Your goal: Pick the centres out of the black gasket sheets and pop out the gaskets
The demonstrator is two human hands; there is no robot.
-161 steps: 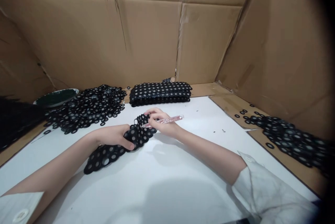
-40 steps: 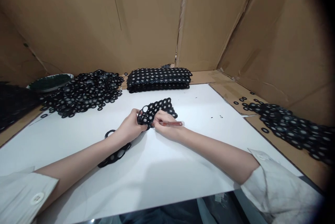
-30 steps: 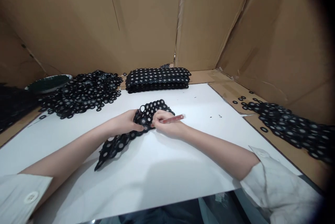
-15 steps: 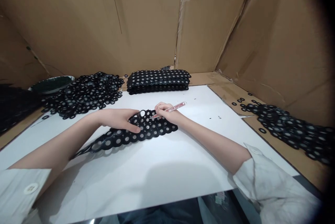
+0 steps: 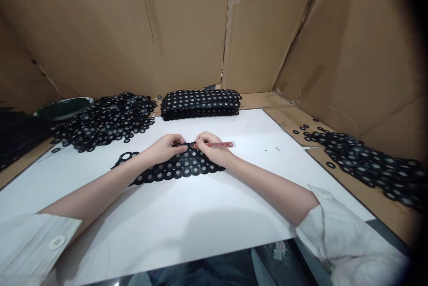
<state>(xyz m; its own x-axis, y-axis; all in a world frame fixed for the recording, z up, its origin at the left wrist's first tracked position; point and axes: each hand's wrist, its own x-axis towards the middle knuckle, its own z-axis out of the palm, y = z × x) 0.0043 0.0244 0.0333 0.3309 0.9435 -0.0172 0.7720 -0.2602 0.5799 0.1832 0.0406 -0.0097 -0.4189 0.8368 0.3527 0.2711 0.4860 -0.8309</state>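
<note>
The pen-like tool [image 5: 221, 144] looks like smooth, glossy, see-through plastic. The panel of joined rings [image 5: 187, 166] has a bumpy, perforated surface, mostly matt; its material is unclear. The wall [image 5: 187, 31] is matt, creased cardboard. The desk [image 5: 150, 228] is smooth, with a soft sheen. The left sleeve [image 5: 26, 237] is matt, wrinkled cloth, its button [image 5: 57, 242] glossy, plastic-looking.

From where I stand, I can't read any lettering, number or brand. The nearest thing to a label is a small pale patch [image 5: 280, 249] with faint reddish marks, on dark, shiny material [image 5: 277, 270] below the near edge of the white tabletop [image 5: 187, 228]; the marks are too blurred to make out.
</note>
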